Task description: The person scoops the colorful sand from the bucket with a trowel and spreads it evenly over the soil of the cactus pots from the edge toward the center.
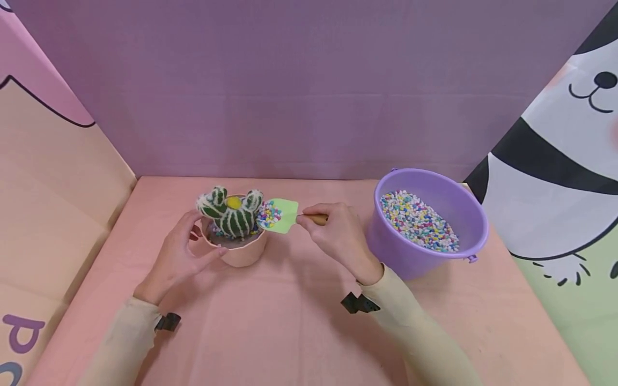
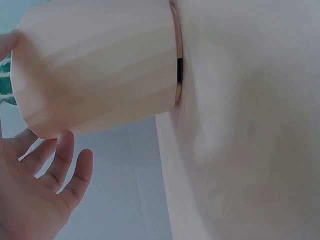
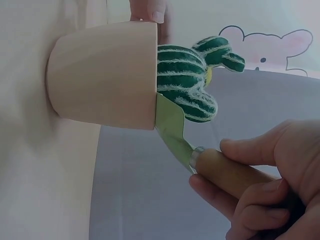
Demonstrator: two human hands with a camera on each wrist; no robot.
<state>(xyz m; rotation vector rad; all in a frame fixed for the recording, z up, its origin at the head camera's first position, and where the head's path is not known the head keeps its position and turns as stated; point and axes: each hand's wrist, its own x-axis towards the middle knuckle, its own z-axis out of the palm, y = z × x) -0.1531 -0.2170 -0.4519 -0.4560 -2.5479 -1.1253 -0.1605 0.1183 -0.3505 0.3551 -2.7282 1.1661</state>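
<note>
Right fingers (image 1: 317, 208) clamped on green trowel (image 1: 288, 215), pebbles (image 1: 269, 214) aboard, beside cactus (image 1: 236, 221); left fingers (image 2: 63, 154) loosely gripping pot (image 1: 244, 254)

The pot (image 3: 105, 75) fills the upper left of the frame, seen sideways with its mouth to the right; the green cactus (image 3: 180, 70), streaked with white fuzz, juts out toward the upper right, a bit of yellow (image 3: 208, 77) behind it; the right hand (image 3: 280, 190), at lower right, grips the trowel by its wooden handle (image 3: 230, 172); the pale green blade (image 3: 172, 122) overlaps the cactus's lower edge at the pot's rim; part of the left hand (image 3: 148, 10) shows at top centre, by the rim; the worktop (image 3: 30, 175) runs down the left side; a pink cartoon animal (image 3: 265, 50) sits at upper right.
</note>
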